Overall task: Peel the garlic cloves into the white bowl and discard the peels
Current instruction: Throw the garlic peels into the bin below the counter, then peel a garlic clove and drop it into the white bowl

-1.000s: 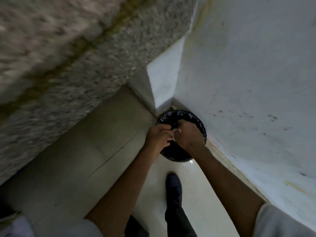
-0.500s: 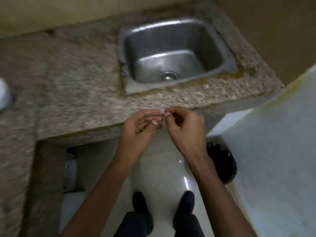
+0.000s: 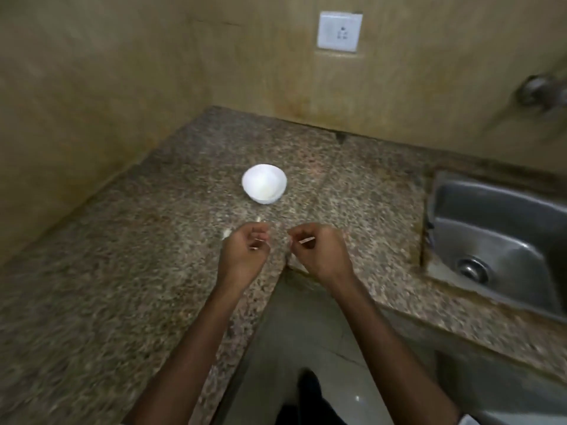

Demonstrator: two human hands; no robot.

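Clearly the garlic cloves (image 3: 226,241) by the counter's front edge, just beside the left hand (image 3: 245,252), look light and papery, best pinched at the tips. Both the left and the right hand (image 3: 319,251) are half-curled, each pinching what seems a peel scrap; the white bowl (image 3: 264,183) sits mid-counter.

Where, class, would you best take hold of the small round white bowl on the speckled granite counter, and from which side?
Grip the small round white bowl by its near rim, coming from above on the person's side. It stands upright with its mouth open and nothing crowding it. The left hand is slightly closer than the right hand, and a thumb inside with fingers outside would probably hold the thin wall securely.
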